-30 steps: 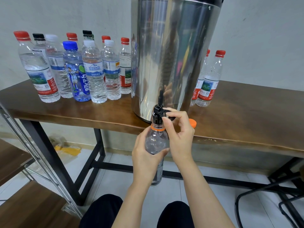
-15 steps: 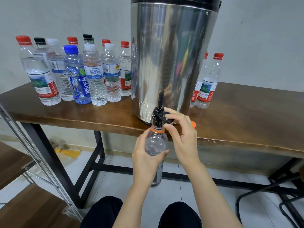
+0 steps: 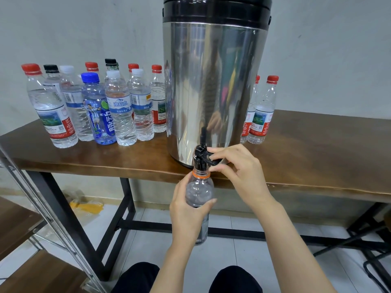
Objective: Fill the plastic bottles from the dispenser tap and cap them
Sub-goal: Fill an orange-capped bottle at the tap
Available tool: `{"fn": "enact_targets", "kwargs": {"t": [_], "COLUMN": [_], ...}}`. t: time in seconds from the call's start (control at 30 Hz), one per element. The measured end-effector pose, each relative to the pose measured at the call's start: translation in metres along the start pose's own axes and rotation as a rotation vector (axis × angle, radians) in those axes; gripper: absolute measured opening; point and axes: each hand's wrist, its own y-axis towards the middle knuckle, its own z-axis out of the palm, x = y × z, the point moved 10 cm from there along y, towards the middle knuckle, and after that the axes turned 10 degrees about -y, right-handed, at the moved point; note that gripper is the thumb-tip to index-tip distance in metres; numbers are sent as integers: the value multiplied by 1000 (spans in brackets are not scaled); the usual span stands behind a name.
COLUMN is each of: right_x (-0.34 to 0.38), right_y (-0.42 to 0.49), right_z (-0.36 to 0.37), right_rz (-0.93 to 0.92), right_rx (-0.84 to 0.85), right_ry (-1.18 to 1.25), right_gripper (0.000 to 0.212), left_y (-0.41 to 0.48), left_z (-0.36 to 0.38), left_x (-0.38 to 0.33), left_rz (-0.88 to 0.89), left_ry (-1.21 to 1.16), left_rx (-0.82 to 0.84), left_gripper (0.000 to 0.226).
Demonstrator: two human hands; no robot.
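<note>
A tall steel dispenser (image 3: 211, 92) stands on the wooden table (image 3: 317, 149), its black tap (image 3: 201, 156) jutting over the front edge. My left hand (image 3: 186, 212) grips a clear uncapped bottle (image 3: 200, 192) with an orange neck ring, held upright with its mouth right under the tap. My right hand (image 3: 237, 172) pinches the tap's black lever between thumb and fingers. The orange cap seen before is hidden behind my right hand.
Several capped bottles (image 3: 118, 108) with red, black, white and blue caps stand left of the dispenser. Two red-capped bottles (image 3: 262, 111) stand to its right. A metal-framed shelf (image 3: 31, 208) is at lower left, black chair legs (image 3: 376, 261) at lower right. My knees show below.
The view has tilted up, showing the dispenser's black lid band. Both hands keep their holds; my right hand now covers the orange cap on the table.
</note>
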Motion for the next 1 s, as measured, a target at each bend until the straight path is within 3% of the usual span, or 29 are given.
{"fn": "enact_targets", "kwargs": {"t": [0.27, 0.4, 0.67, 1.0], "right_x": [5, 8, 5, 26], "right_y": [9, 12, 16, 27], "right_z": [-3, -7, -3, -5], "right_rz": [17, 45, 131, 80], "right_rx": [98, 126, 236, 353], "right_ry": [-22, -42, -86, -257], "right_gripper": [25, 13, 15, 15], "left_y": [-1, -1, 0, 2], "left_z": [-1, -1, -1, 0], "left_x": [-4, -5, -6, -2], "left_rz": [0, 4, 3, -10], "left_ry": [-26, -31, -26, -11], "left_rx": [-5, -5, -2, 12], "left_gripper": [85, 83, 82, 83]}}
